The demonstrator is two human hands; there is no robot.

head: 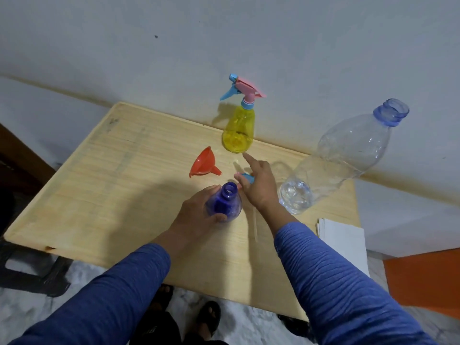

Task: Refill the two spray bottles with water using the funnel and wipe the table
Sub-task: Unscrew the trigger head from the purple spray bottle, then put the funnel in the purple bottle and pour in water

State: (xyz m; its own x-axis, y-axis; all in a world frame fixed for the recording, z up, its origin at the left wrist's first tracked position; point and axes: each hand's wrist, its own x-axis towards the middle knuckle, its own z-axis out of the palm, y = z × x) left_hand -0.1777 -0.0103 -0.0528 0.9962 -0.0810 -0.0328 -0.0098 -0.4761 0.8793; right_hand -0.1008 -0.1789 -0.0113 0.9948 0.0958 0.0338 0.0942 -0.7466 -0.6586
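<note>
Pale wall behind, and against it a light wooden desk (99, 185) with the grain running across; at the far edge near the wall stands the yellow bottle (238, 130), upright, its pink and blue spray head (242, 89) screwed on; just in front of it, toward the middle, the red funnel (204, 162) lies on its side, spout pointing right; by the right edge the big clear bottle (343, 158) stands uncapped, with a little water in its bottom; at the near right corner a stack of white paper (342, 241) overhangs the desk's edge.

My left hand (196, 215) grips the blue bottle (224, 204) near the middle of the desk, fingers and thumb curled round its body; it stands upright and its neck is open, the head off. My right hand (258, 185) is just beside it, over the desk; the forefinger sticks out toward the yellow bottle's base, while the other fingers hold the removed blue head (249, 178), mostly hidden under the hand; its thin clear tube (255, 227) trails back toward the near edge, lying on the desk between my two blue sleeves (331, 282).

Below the near edge I see my sandalled feet (207, 317) on a marbled floor; a dark stool (32, 270) stands past the left corner.
</note>
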